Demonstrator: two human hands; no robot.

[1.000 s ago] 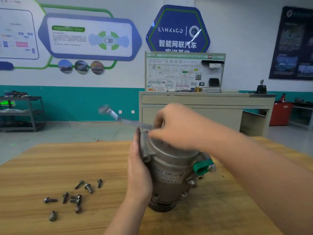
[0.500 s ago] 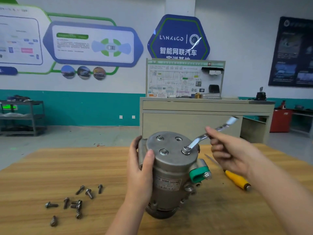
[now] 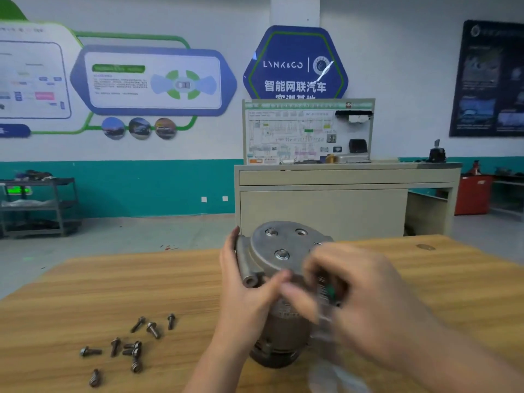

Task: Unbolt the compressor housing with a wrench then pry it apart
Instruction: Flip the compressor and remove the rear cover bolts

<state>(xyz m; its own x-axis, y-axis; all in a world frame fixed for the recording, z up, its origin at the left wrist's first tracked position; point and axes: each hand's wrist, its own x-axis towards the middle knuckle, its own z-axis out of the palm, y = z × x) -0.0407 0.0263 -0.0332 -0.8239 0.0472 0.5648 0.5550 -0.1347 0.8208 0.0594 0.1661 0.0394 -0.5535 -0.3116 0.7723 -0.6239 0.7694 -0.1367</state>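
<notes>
The left hand (image 3: 249,296) wraps round the left side of the compressor (image 3: 280,279). Its fingers go behind the metal body and its thumb lies across the front. It grasps the compressor and keeps it standing up.

The right hand (image 3: 360,302) is in front of the compressor at about 3 o'clock from the middle of it. It is very blurred. Its fingers look bent, and a pale smear runs down below it, but I cannot tell what it grips, or if it grips anything at all.

The compressor is a gray metal can shape. It stands on its end on the wooden table (image 3: 141,279), near the middle. Its round flat top faces up and a bit toward the camera. On the top are round bolt spots; three show well, and one more at 3 o'clock peeks out by the right hand. A small bit of green shows behind the blurry fingers.

At about 8 o'clock from the compressor, a bunch of loose bolts (image 3: 133,347) lies on the table, well apart from it. They are scattered, some touching each other.

Behind the table, at 12 o'clock, stands a beige bench (image 3: 340,194) with a board of wiring pictures (image 3: 306,131) on it. Far off at 9 o'clock is a gray shelf cart (image 3: 39,208) with stuff on its shelves, too blurred to name. At 3 o'clock far back is a red box (image 3: 473,194).
</notes>
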